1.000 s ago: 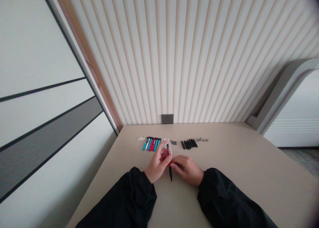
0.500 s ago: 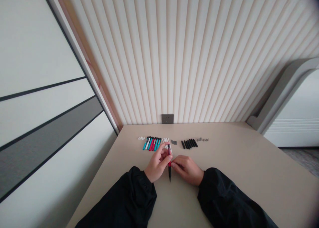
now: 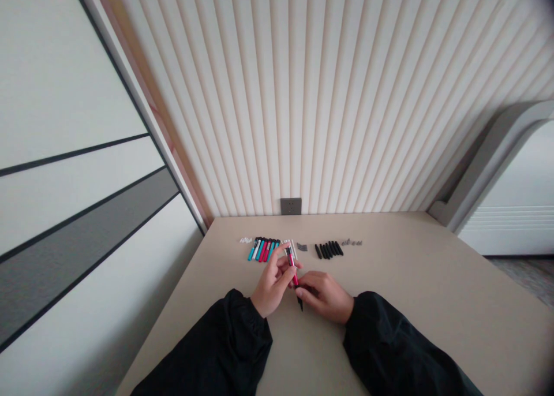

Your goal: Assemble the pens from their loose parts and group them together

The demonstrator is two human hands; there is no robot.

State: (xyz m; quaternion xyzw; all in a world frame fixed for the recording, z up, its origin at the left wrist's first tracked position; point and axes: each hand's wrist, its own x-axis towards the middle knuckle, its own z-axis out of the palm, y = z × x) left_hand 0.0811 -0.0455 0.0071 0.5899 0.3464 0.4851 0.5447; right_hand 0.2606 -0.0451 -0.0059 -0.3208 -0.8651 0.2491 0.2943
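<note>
A red pen (image 3: 292,266) with a black lower section slants between my hands, its dark tip pointing toward me. My left hand (image 3: 273,283) pinches the red barrel between thumb and fingers, the index finger reaching up to the pen's top end. At the black lower section, my right hand (image 3: 324,295) is closed, thumb and fingertips gripping the pen near where red meets black. Just beyond my left hand lies a row of turquoise, white and red pen barrels (image 3: 263,250). Thin white refills (image 3: 289,247), partly hidden by my left fingers, lie next to them.
Several black pen grips (image 3: 329,250) line up at the right, beside small greyish parts (image 3: 351,242). Small grey pieces (image 3: 302,247) lie in the middle, and tiny white pieces (image 3: 246,240) at the far left. A ridged wall with a socket (image 3: 291,206) borders the beige table (image 3: 389,280).
The pen has tilted, its top swinging left and its tip right. My right thumb and fingers have closed over its black section. Both arms stay in place.
</note>
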